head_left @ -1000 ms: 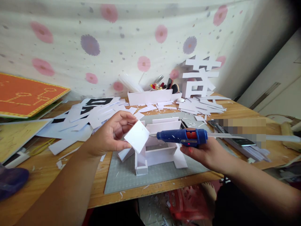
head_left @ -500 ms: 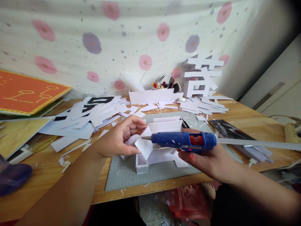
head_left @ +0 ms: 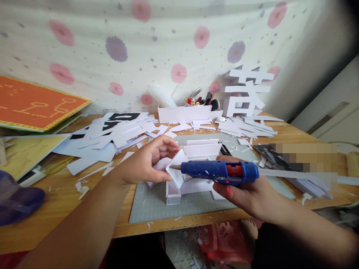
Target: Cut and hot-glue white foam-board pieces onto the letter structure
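Observation:
Between thumb and fingers, my left hand [head_left: 154, 160] holds a small white card piece [head_left: 176, 172] tilted on its corner. My right hand [head_left: 246, 192] is wrapped round a blue glue gun [head_left: 215, 171], a long white glue stick [head_left: 291, 173] coming out of its back. The gun's metal nozzle [head_left: 175, 167] points left, at the face of the card piece; whether it touches is unclear. Below and behind the hands, a white card structure [head_left: 193, 186] lies on the grey cutting mat [head_left: 151, 209], partly hidden by the gun.
White card scraps [head_left: 123, 130] with black print cover the left back. A white box [head_left: 185, 114] with pens stands at the back, beside a tall white card character [head_left: 246, 89]. An orange board [head_left: 36, 104] is at the left, a dark booklet [head_left: 277, 157] at the right.
The view has shifted slightly, so the table's things appear a little further right. Both hands keep their holds, and the nozzle sits slightly nearer the left part of the card piece.

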Demonstrator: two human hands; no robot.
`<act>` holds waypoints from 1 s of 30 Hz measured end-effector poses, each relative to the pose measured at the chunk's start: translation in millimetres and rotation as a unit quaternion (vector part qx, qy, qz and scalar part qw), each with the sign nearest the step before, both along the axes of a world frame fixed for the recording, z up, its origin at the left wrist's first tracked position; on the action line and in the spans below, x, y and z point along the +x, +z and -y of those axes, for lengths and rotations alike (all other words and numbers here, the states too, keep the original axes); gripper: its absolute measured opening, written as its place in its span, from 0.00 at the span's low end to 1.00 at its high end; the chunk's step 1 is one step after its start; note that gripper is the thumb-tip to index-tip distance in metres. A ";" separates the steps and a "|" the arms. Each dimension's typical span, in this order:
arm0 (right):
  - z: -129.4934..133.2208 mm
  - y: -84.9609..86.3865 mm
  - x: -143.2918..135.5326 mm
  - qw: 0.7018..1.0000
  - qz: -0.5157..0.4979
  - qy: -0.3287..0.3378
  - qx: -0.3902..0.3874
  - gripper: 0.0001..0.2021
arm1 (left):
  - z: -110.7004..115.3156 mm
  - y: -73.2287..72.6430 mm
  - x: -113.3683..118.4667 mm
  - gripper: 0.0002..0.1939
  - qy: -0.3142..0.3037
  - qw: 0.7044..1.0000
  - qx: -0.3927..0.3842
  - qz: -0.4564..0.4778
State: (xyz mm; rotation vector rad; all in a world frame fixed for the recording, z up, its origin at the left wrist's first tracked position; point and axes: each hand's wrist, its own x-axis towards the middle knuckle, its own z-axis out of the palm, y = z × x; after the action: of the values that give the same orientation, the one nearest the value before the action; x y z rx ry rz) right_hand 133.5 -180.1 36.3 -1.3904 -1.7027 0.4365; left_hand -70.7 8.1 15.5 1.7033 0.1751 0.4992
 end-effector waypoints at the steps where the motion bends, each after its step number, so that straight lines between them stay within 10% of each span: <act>1: 0.4 0.1 0.2 1.000 0.007 -0.001 0.003 0.07 | 0.4 0.9 0.2 0.33 -0.002 1.000 -0.001 0.001; 30: 7.6 -5.3 10.5 0.999 0.025 0.006 -0.039 0.05 | -6.3 7.6 -3.4 0.32 0.023 0.999 -0.020 0.016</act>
State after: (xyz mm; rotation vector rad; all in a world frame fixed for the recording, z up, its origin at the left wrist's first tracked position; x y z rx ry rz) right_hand 144.0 -187.7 30.9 -1.4583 -1.7524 0.4819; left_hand -74.1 14.4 23.1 1.6542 0.2017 0.5532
